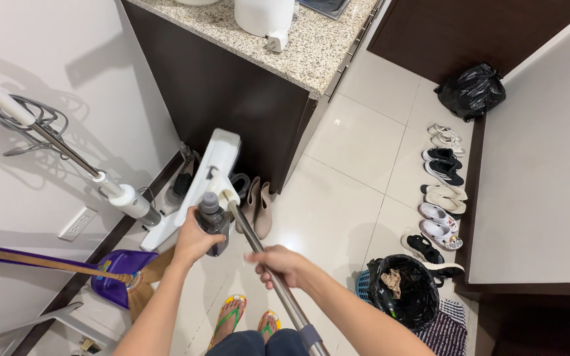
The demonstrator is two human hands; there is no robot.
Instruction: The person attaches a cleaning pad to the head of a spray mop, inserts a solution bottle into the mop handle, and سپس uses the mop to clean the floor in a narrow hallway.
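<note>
Mop (216,173) at frame centre, white head tilted against the dark cabinet. Left hand (194,238) with fingers clamped on the grey bottle (213,223) at the pole's base; right hand (285,265) with fingers wrapped round the metal pole (265,264). Purple dustpan (121,273) lower left, black-lined bin (404,290) lower right.

Packages only: a tied black plastic bag (472,90) sits bulging on the tiled floor, upper right of the frame, against the dark cabinet. Lower right of centre, another black bag (409,295) lines a blue basket, mouth open, crumpled brown scrap inside. Centre frame, the left hand (196,240) grips a small dark grey bottle (213,222) with a grey cap. No labels, signs or screens readable anywhere.
</note>
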